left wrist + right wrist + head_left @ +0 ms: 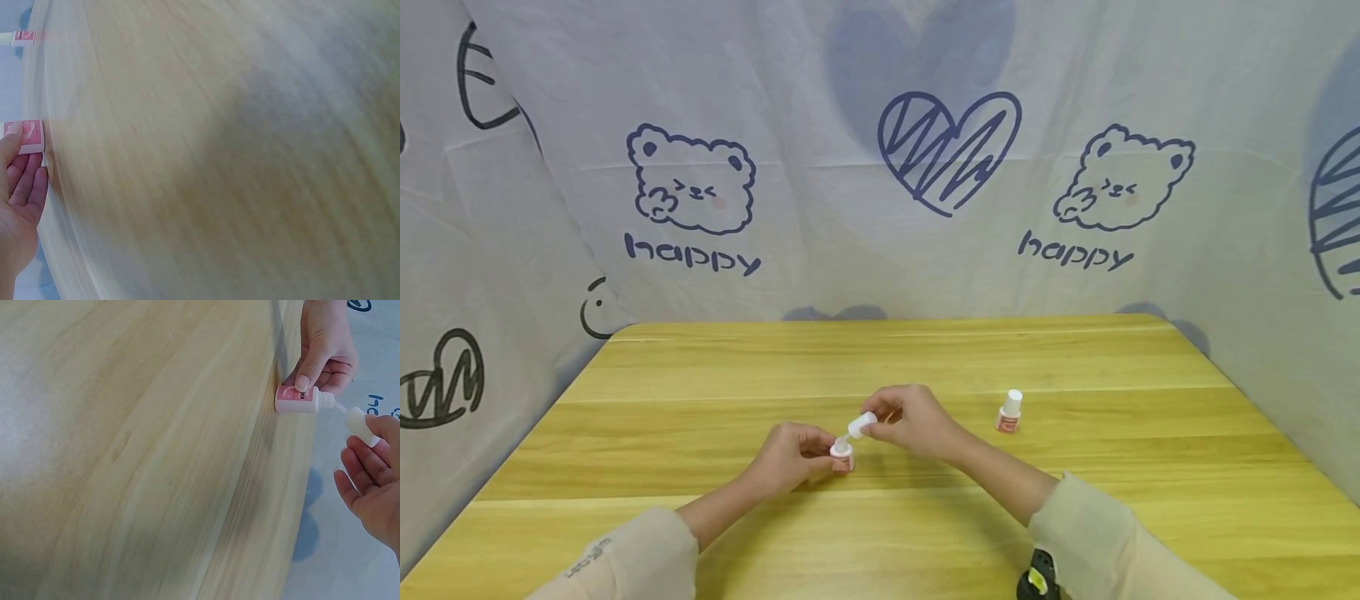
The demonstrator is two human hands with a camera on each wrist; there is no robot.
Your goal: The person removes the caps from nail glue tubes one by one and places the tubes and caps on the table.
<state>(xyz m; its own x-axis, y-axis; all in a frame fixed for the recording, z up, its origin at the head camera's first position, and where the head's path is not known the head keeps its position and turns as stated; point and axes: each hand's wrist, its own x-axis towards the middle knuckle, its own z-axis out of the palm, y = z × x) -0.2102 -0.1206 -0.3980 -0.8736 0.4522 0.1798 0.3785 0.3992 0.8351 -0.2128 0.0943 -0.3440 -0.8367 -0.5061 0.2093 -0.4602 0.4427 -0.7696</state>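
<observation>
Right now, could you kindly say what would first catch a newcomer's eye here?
Probably the left hand near the middle of the wooden table, holding a small uncapped bottle, and the right hand pinching a white cap tilted above it. A capped bottle stands to their right; a big striped heart marks the cloth behind.

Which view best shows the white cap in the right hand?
The right wrist view: the white cap appears larger there, with its thin stem visible. The head view shows it smaller; the left wrist view doesn't show it.
</observation>
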